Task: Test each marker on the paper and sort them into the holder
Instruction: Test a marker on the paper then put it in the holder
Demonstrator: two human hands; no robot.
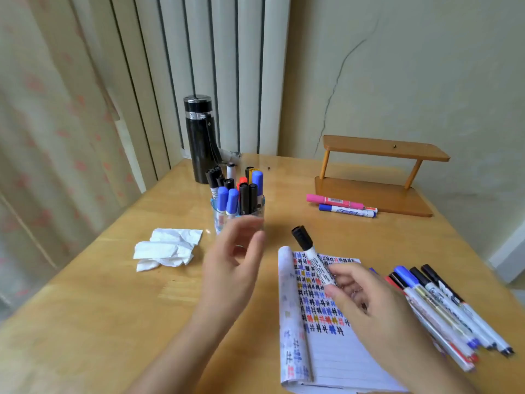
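My right hand [360,300] grips a white marker with a black cap [311,253], cap pointing up and away, above the lined paper pad [329,354] covered in coloured test marks. My left hand [235,263] is blurred, fingers apart and empty, just in front of the clear glass holder [257,213], which is packed with several capped markers in black, blue, red and yellow. A row of several loose markers [443,305] lies on the table right of the pad.
A pink marker [335,200] and a blue marker [346,211] lie in front of a small wooden shelf [377,174]. A black flask [200,137] stands behind the holder. Crumpled white tissue [167,248] lies left of my left hand.
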